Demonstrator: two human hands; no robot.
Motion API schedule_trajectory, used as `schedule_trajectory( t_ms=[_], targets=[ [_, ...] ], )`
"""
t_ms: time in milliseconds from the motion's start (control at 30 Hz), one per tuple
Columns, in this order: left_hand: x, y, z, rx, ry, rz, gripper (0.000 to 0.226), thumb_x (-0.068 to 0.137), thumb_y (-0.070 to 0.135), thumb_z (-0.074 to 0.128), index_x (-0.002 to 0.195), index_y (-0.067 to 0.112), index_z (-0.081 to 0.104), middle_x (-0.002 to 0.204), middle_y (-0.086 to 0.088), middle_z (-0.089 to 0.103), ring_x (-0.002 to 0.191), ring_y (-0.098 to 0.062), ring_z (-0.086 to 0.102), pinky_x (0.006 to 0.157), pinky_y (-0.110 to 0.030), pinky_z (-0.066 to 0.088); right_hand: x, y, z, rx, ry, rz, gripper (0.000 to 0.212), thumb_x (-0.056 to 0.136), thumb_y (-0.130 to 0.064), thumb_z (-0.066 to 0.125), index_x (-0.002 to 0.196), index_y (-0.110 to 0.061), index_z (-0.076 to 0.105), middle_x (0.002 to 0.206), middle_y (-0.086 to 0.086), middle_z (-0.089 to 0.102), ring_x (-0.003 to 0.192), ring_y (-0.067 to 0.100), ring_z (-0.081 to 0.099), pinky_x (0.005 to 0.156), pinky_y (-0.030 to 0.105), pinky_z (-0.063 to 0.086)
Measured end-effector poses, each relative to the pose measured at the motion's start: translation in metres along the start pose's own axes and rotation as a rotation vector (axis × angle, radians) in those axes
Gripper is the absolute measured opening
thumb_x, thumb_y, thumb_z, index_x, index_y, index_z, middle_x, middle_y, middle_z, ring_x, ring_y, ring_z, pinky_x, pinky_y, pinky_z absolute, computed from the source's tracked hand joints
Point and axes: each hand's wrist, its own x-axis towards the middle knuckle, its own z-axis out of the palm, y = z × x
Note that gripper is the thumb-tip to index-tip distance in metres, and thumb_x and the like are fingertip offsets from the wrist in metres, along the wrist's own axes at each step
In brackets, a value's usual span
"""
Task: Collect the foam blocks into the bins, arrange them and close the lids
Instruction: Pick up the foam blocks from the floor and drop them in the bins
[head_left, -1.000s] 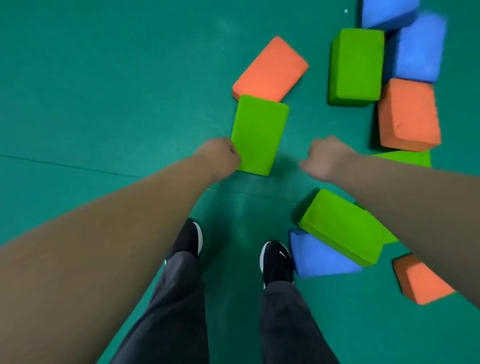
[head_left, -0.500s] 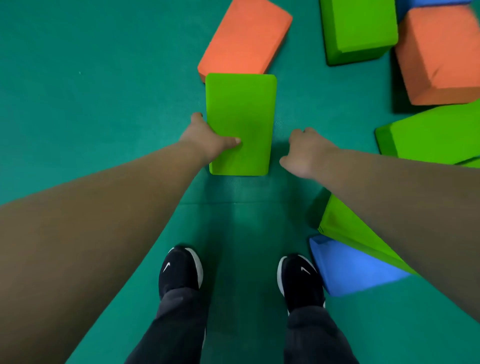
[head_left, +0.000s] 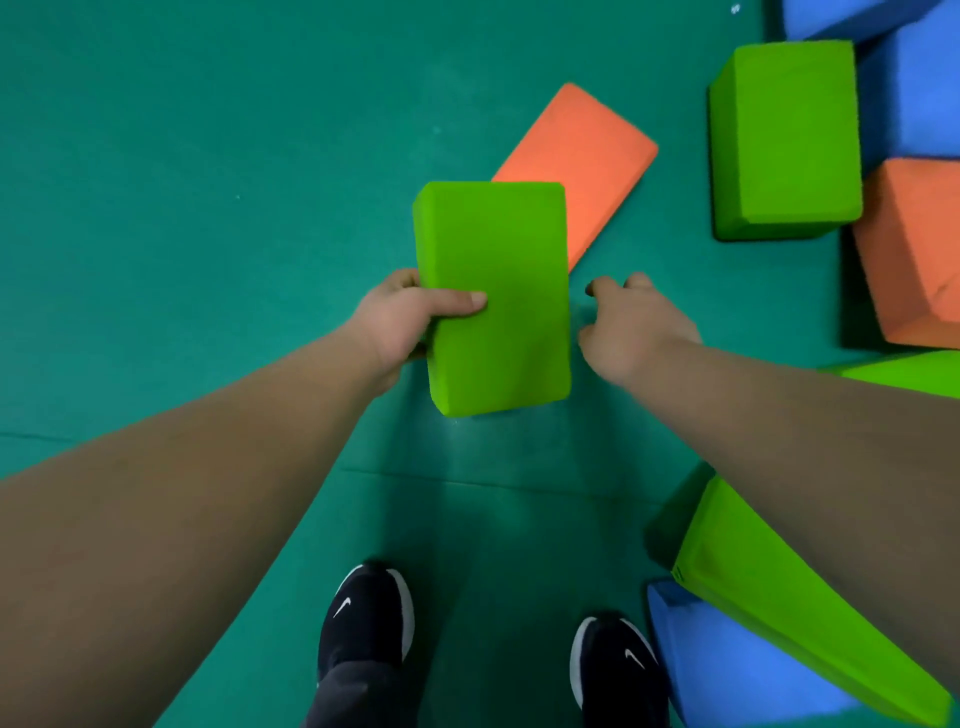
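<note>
**One green block taken up, the bins not in sight**

On the left side, the person's left hand (head_left: 402, 322) grips the green block (head_left: 493, 296) at its long left edge. The thumb lies flat over the top face and the other fingers go under it, so the hand is clamped on the foam. The arm is stretched forward and down, because the person bends over the green floor mat (head_left: 208, 182). The block seems lifted a little above the mat, and its far corner covers part of an orange block (head_left: 582, 156) lying behind it.

Just beside the block's right edge is the right hand (head_left: 631, 327). Its fingers are loosely curled, it holds nothing and it does not touch the foam. I think it comes to support the other side, as the block is wide for one hand.

Further right more blocks lie close together: a second green block (head_left: 784, 135), blue blocks (head_left: 914, 88), another orange one (head_left: 914, 249), and near the shoes (head_left: 369, 618) a green wedge (head_left: 753, 582) leaning over a blue piece (head_left: 727, 670). No bin is visible, so most collecting remains.
</note>
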Motion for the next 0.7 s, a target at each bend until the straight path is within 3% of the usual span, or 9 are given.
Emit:
schedule_trajectory(
  t_ms=[167,300,433,567,700],
  targets=[
    [0.013,0.01,-0.048,-0.084,0.169,0.043,0.07,0.072,0.035,0.093,0.131,0.021,0.058,0.119,0.006,0.074,0.106,-0.015,0.071,0.081,-0.035,0.053,0.034,-0.056,-0.015,-0.036,0.201,-0.062,0.044,0.09,-0.035,0.059,0.13,-0.02,0.052,0.137,0.011,0.039,0.116,0.041,0.051,0.094,0.049,0.046],
    [0.026,0.006,-0.068,-0.073,0.257,0.003,0.077,0.068,0.04,0.095,0.132,0.02,0.057,0.119,0.005,0.071,0.103,-0.016,0.069,0.077,-0.033,0.054,0.064,-0.08,-0.007,-0.228,0.207,-0.09,0.067,0.084,-0.039,0.068,0.144,-0.028,0.04,0.156,0.011,0.025,0.129,0.047,0.041,0.105,0.059,0.035],
    [0.036,0.001,-0.07,-0.107,0.326,-0.044,0.078,0.068,0.047,0.094,0.129,0.017,0.057,0.117,0.003,0.069,0.097,-0.016,0.067,0.07,-0.032,0.052,0.086,-0.073,0.013,-0.365,0.181,-0.083,0.093,0.087,-0.043,0.071,0.159,-0.032,0.013,0.169,0.013,0.004,0.144,0.058,0.021,0.115,0.072,0.016],
    [0.041,-0.005,-0.072,-0.132,0.356,-0.074,0.077,0.069,0.05,0.093,0.129,0.019,0.056,0.117,0.002,0.068,0.098,-0.018,0.067,0.08,-0.039,0.055,0.09,-0.063,0.03,-0.457,0.259,-0.128,0.099,0.091,-0.041,0.069,0.162,-0.027,0.001,0.168,0.018,0.004,0.144,0.059,0.021,0.114,0.072,0.02],
    [0.042,-0.008,-0.073,-0.103,0.358,-0.07,0.073,0.07,0.052,0.091,0.125,0.02,0.055,0.116,0.002,0.067,0.099,-0.018,0.066,0.081,-0.039,0.055,0.092,-0.057,0.04,-0.5,0.324,-0.147,0.092,0.096,-0.037,0.064,0.162,-0.025,0.001,0.167,0.019,0.006,0.142,0.061,0.023,0.11,0.076,0.024]
  ],
)
